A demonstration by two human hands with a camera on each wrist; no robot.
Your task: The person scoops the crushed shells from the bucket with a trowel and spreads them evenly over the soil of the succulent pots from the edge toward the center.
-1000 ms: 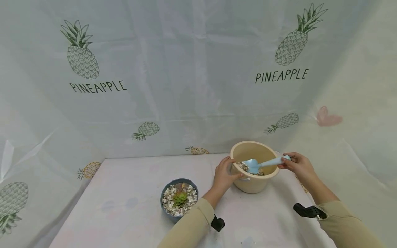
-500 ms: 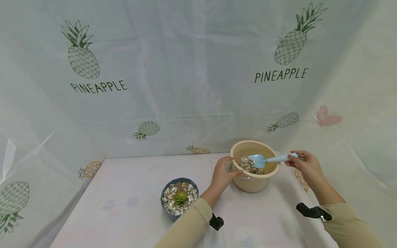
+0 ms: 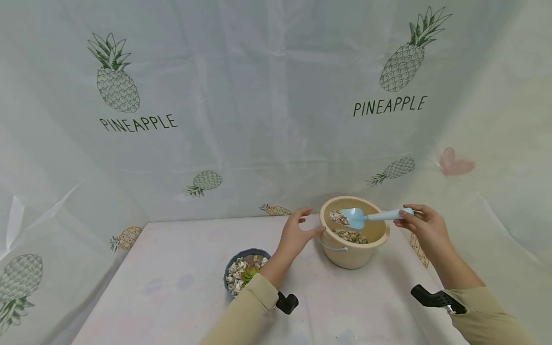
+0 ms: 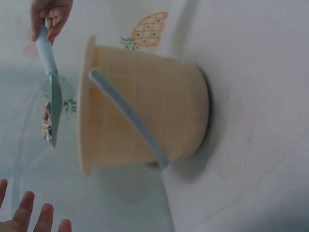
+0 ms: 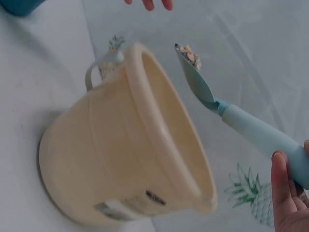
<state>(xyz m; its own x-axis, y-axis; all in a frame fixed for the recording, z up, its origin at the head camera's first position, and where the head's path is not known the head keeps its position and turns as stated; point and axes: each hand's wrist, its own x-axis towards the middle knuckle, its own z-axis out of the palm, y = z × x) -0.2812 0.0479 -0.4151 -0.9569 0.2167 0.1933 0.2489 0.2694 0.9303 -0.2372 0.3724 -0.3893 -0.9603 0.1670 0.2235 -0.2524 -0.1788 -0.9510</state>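
My right hand (image 3: pixel 424 229) grips the handle of a light blue hand trowel (image 3: pixel 385 215), held nearly level above the mouth of a cream bucket (image 3: pixel 350 259). Small mixed pebbles (image 3: pixel 338 217) are heaped on the trowel's blade, and more pebbles (image 3: pixel 350 236) lie inside the bucket. To the left of the bucket is my left hand (image 3: pixel 294 237), its fingers spread and holding nothing. The left wrist view shows these fingertips (image 4: pixel 23 208) apart from the bucket. My left forearm partly hides a blue-grey pot (image 3: pixel 227 278) with a green succulent (image 3: pixel 249 273) set in pebbles.
A pale table (image 3: pixel 181 254) bears the bucket and pot. Behind it hangs a pineapple-print sheet (image 3: pixel 258 120). The bucket's light bail handle (image 3: pixel 334 248) hangs down its near left side. Black wrist devices (image 3: pixel 286 303) are strapped on both arms.
The loaded trowel has risen from the pebbles to above the bucket's mouth. My left hand has let go of the bucket's rim and moved left, its forearm now covering part of the pot.
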